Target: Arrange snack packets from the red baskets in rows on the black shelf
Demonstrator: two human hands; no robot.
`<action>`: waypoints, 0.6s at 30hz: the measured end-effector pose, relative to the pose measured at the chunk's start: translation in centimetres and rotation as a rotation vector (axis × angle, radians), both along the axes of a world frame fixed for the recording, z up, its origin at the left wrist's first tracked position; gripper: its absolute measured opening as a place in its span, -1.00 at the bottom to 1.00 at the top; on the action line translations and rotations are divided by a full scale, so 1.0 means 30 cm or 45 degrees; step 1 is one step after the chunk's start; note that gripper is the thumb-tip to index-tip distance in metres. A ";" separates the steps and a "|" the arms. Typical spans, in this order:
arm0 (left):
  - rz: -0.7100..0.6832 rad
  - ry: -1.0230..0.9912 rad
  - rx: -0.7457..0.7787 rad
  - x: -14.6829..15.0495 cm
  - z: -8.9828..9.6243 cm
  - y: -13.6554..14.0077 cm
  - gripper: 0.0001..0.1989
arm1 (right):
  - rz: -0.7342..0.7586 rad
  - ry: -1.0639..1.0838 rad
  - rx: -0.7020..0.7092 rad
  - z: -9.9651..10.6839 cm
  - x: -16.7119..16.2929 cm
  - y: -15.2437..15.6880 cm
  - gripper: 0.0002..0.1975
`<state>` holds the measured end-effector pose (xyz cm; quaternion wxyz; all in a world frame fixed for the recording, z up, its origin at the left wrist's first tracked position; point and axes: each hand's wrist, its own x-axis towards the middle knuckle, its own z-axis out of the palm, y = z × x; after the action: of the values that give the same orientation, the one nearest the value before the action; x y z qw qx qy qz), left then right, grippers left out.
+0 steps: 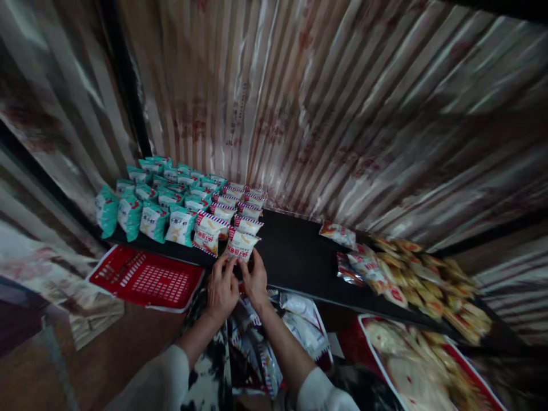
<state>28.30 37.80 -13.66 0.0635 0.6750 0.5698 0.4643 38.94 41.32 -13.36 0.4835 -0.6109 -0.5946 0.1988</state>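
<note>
A white snack bag (240,244) with a striped top edge and red lettering stands at the front of the black shelf. My left hand (223,290) pinches its lower left edge, and my right hand (256,281) grips the lower right; my fingertips partly cover its bottom. Directly left of it stands a matching snack bag (208,233), and behind are rows of the same kind. Several teal snack bags (154,221) fill the shelf's left end in upright rows. Below my wrists, a basket holds more striped white packets (299,325).
An empty-looking red basket (158,279) sits below the shelf's left front edge. On the black shelf (295,245), loose packets (338,234) and piled yellow packets (411,268) lie to the right. Another red basket (471,371) of packets stands lower right. Wrinkled sheeting (299,114) hangs behind.
</note>
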 end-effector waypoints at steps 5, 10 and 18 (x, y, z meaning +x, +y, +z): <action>-0.026 -0.043 0.004 -0.001 0.007 -0.005 -0.52 | -0.014 -0.110 0.096 -0.017 -0.017 0.011 -0.47; -0.023 -0.050 0.042 0.001 -0.002 0.000 -0.52 | -0.002 -0.128 0.063 -0.010 -0.025 0.004 -0.46; -0.053 -0.050 -0.010 0.005 -0.014 0.007 -0.49 | -0.042 -0.133 0.082 -0.015 -0.028 0.006 -0.44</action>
<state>28.46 38.02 -14.07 0.0870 0.6773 0.5561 0.4738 38.11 41.51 -13.81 0.4743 -0.6143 -0.6151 0.1395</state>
